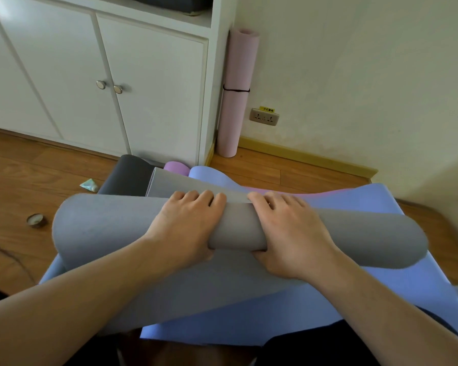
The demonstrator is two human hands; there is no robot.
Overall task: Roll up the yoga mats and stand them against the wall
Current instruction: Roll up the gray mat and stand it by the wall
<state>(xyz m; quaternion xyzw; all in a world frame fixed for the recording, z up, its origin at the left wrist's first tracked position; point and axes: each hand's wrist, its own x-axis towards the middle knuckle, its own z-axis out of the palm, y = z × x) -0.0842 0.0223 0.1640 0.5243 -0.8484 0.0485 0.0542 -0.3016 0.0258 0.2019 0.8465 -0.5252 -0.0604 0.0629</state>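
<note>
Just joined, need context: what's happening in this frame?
A person is rolling up a grey yoga mat on the floor. The left hand and right hand both grip the middle of the roll, fingers over the top. A short stretch of grey mat is not yet rolled. It lies on a blue mat, spread flat. One pink mat, rolled and tied, already stands in the corner between the white cabinet and the wall.
</note>
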